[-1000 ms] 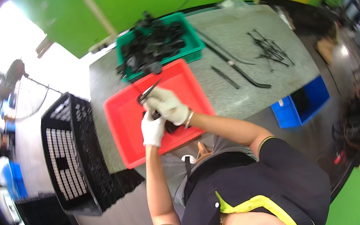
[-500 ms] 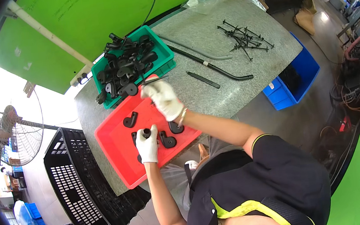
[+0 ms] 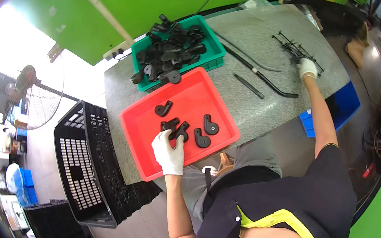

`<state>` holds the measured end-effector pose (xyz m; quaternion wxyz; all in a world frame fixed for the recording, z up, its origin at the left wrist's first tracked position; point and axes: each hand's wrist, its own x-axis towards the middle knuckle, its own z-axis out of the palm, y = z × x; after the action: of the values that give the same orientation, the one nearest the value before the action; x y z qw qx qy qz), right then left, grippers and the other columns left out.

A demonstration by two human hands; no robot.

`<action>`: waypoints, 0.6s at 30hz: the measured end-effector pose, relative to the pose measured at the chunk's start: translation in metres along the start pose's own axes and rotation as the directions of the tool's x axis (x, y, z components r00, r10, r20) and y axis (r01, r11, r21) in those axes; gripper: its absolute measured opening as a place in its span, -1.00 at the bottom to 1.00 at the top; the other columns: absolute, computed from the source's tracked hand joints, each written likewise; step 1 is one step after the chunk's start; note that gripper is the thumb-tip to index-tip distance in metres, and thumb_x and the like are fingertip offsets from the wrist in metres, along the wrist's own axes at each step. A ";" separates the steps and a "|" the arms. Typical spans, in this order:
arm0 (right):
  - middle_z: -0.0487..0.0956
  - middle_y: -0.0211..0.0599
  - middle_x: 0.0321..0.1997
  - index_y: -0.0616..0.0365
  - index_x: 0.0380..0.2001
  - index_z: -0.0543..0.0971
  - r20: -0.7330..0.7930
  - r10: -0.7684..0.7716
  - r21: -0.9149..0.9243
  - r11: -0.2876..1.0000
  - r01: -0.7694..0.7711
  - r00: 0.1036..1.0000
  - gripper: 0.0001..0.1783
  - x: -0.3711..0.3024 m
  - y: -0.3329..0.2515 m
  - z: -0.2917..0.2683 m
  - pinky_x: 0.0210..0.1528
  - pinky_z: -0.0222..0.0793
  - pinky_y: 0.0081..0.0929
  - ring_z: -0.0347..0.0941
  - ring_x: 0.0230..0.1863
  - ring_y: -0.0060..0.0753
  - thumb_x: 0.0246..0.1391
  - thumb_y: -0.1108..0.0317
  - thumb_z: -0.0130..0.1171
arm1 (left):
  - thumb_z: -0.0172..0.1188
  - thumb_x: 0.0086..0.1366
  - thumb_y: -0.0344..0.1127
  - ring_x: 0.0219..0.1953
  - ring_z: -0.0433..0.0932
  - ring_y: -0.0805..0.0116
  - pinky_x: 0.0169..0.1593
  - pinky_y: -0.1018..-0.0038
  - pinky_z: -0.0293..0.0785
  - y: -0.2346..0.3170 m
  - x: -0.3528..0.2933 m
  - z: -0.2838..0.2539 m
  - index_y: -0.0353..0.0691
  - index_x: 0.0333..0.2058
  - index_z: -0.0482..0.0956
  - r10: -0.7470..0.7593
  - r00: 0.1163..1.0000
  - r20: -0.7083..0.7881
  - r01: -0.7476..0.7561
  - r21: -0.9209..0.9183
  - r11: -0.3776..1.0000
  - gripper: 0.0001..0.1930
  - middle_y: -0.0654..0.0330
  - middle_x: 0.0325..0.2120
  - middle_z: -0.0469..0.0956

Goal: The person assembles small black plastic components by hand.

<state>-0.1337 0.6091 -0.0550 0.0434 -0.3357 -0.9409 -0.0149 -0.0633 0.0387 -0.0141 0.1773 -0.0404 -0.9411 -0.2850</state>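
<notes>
My left hand (image 3: 169, 153), in a white glove, is inside the red tray (image 3: 136, 160). Its thumb and fingers curve around a black plastic part (image 3: 182, 132) with a round disc and a short tube; the contact is partly covered by the fingers. Another black part (image 3: 170, 124) lies against the fingertips. Similar pieces rest nearby, among them one farther back (image 3: 163, 108) and two toward the right. My right hand (image 3: 307, 68), also gloved, reaches far right. Its fingers are pinched at the near end of a pile of thin black rods (image 3: 293, 47), the fingertips partly hidden.
A green bin (image 3: 217, 62) heaped with black parts stands behind the red tray. A bent black tube (image 3: 260, 74), a grey tube (image 3: 244, 52) and a short black bar (image 3: 249, 86) lie on the table. Black crates (image 3: 82, 178) stand left; a blue bin (image 3: 307, 124) sits below right.
My right hand has gone from above the red tray to the rod pile at the right. My left hand has lowered its part among the others. The view has shifted.
</notes>
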 end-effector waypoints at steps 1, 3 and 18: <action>0.61 -0.07 -0.12 0.09 -0.19 0.61 -0.014 0.057 0.000 0.998 -0.057 0.998 -0.69 0.007 0.005 0.002 -0.02 0.44 -0.14 0.51 -0.03 0.00 0.02 0.18 0.22 | 0.41 -0.05 -0.34 -0.07 0.44 0.07 -0.01 0.25 0.38 -0.002 0.001 0.002 -0.17 -0.20 0.53 0.005 1.000 0.003 -0.005 0.009 1.000 -0.61 0.12 -0.20 0.52; 0.60 -0.02 -0.11 0.12 -0.17 0.60 -0.021 0.115 0.024 0.993 -0.114 0.993 -0.71 0.012 -0.010 -0.024 -0.01 0.46 -0.16 0.52 -0.01 0.00 0.04 0.25 0.21 | 0.40 -0.04 -0.34 -0.07 0.44 0.07 -0.02 0.25 0.38 -0.004 -0.002 -0.021 -0.17 -0.21 0.52 -0.011 0.999 -0.030 0.012 0.046 0.999 -0.62 0.12 -0.20 0.52; 0.60 -0.07 -0.19 0.03 -0.16 0.57 -0.360 -0.685 0.639 0.313 0.702 0.633 -0.70 -0.002 -0.331 -0.060 -0.05 0.40 -0.14 0.49 -0.11 0.08 0.18 0.14 -0.04 | 0.29 0.15 -0.24 -0.62 0.38 0.01 -0.50 0.17 0.24 -0.003 -0.010 -0.021 -0.24 -0.73 0.29 -0.022 1.000 0.013 0.021 0.083 0.996 -0.58 0.03 -0.74 0.33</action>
<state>-0.3379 0.3482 0.0048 0.1731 0.1484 -0.9115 0.3424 -0.0481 0.0250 -0.0025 0.1694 -0.0250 -0.9537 -0.2474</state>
